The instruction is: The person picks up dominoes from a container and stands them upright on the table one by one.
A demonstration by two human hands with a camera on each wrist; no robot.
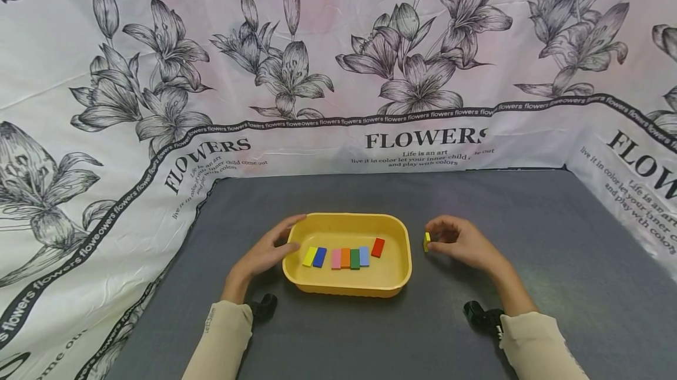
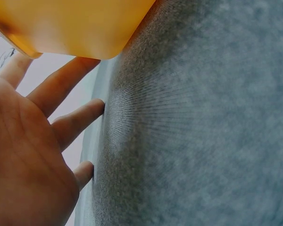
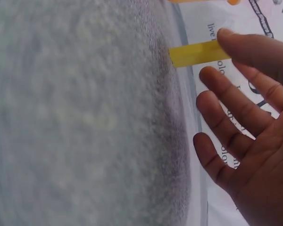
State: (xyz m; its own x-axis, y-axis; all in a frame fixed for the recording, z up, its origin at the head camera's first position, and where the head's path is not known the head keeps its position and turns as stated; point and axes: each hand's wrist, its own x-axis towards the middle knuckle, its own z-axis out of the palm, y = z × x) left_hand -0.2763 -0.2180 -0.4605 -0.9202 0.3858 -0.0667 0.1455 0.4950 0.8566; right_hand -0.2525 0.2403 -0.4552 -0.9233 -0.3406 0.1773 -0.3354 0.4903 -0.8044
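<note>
A yellow plastic basin sits on the table. My left hand holds its left end, thumb over the rim and the other fingers spread along the outside wall. In the left wrist view, the left hand has its fingers nearly straight beside the basin. To the right of the basin, my right hand pinches a small yellow block between thumb and forefinger. The right wrist view shows this block upright, its lower end at the tabletop, while the right hand's other fingers are loosely bent.
Inside the basin lie several flat blocks: yellow, dark blue, pink, orange, green, light blue and red. Around the grey table hangs a flower-printed cloth.
</note>
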